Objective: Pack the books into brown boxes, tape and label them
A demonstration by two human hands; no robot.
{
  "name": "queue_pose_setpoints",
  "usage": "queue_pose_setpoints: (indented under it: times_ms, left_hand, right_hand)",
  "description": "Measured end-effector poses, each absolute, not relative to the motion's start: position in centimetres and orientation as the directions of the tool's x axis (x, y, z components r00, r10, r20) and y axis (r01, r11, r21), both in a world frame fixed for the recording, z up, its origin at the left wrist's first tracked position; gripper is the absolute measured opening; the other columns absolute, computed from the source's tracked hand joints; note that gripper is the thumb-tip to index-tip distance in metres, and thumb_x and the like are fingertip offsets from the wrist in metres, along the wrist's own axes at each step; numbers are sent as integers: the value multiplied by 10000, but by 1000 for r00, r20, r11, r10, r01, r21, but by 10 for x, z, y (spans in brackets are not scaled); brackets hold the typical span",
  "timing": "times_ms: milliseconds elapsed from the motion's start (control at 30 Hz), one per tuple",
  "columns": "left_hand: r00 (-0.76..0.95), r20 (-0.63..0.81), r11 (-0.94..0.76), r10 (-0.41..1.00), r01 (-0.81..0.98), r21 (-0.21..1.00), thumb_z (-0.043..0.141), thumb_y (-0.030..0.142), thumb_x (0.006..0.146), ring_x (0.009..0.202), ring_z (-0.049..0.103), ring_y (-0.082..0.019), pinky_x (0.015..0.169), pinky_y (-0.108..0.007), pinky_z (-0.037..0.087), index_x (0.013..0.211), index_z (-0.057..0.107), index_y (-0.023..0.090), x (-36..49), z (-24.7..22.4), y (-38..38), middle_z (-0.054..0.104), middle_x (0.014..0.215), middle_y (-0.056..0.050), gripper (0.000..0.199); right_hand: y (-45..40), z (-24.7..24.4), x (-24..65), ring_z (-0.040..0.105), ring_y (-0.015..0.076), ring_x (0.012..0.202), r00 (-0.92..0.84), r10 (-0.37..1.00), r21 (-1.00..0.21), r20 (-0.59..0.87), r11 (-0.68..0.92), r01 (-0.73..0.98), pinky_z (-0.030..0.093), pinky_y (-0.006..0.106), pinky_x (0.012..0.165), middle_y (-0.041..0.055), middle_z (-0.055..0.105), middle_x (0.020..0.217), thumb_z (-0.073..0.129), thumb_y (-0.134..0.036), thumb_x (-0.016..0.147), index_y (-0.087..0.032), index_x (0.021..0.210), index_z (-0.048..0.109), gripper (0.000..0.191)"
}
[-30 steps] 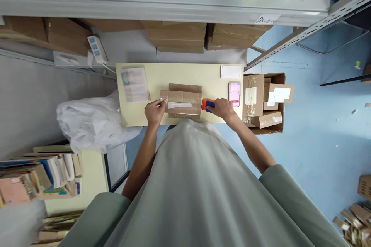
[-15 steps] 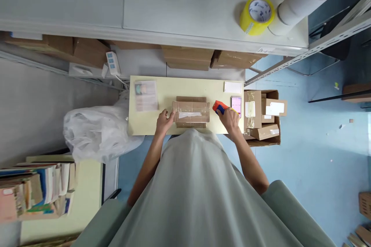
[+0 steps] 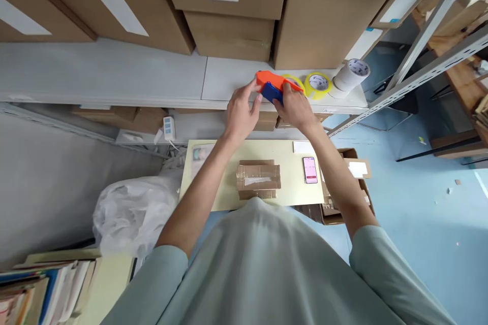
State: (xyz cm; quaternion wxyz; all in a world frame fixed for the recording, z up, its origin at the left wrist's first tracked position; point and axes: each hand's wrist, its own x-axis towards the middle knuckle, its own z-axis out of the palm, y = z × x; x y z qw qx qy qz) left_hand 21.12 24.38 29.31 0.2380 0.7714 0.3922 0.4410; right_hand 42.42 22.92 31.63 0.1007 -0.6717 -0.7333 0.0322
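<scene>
Above the table, level with the shelf edge, an orange and blue tape dispenser (image 3: 271,86) loaded with a yellow-edged roll is held up between both hands. My right hand (image 3: 299,107) is wrapped round its rear part. The fingers of my left hand (image 3: 242,107) are bent onto its orange front end; whether they pinch a strip of tape is too small to tell. Below, a cardboard box (image 3: 273,182) with its flaps folded out and a white strip on it lies on the cream table (image 3: 229,203), apart from both hands.
A phone (image 3: 310,170) and a white card (image 3: 303,147) lie on the table's right. The grey shelf (image 3: 163,73) above carries large cartons, a yellow tape roll (image 3: 319,85) and white rolls (image 3: 351,77). A carton of small boxes (image 3: 358,168) stands right; a white plastic bag (image 3: 133,213) left.
My right hand has raised the tape dispenser from beside the box up to shelf height. My left hand has left the box and come to the dispenser's front end. The view has tilted upward.
</scene>
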Motion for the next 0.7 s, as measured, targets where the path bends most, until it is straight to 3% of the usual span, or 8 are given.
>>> queue_pose_setpoints:
  times_ms: [133,300,433,567,700]
  left_hand:
    - [293,521,-598,802,397,696,512,529,1176,1519,612,-302,1309,-511,475,1539,644,260,201,305,261,695,1548,-112,471]
    - [284,495,-570,821,459,682,545,431,1156,1419,676,-280,1239,-462,546,1512,673,234,186,301,246,722,1509,-120,427]
    - [259,418,-491,871,489,721,583,359,1120,1403,687,-273,1238,-443,548,1487,693,211,174,271,227,735,1495,-122,411]
    - [163,212,-266,964,506,821,618,340,1081,1385,708,-281,1219,-445,574,1485,687,209,144,197,186,723,1521,-131,431]
    - [-4,-157,136,988,525,840,659,269,1008,1335,749,-302,1182,-469,608,1471,680,190,118,113,119,720,1513,-178,470]
  right_hand:
    - [279,306,414,645,438,1402,-119,986,-118,116,133,984,391,632,1272,302,693,1417,357,-457,1190,2,1628,359,635]
    - [297,286,407,536,427,1513,-145,985,-121,95,156,980,268,690,1342,342,612,1544,426,-356,1155,32,1650,375,631]
    - [283,275,410,418,417,1615,-124,982,-127,144,142,982,231,707,1373,311,482,1705,444,-355,1147,-47,1716,358,652]
    - [214,241,420,329,400,1699,-24,966,-255,256,91,963,299,725,1355,223,368,1816,283,-401,1190,-178,1796,262,647]
    - [101,184,423,468,383,1641,97,994,-387,41,-73,919,450,621,1301,284,477,1747,297,-426,1189,-102,1767,305,662]
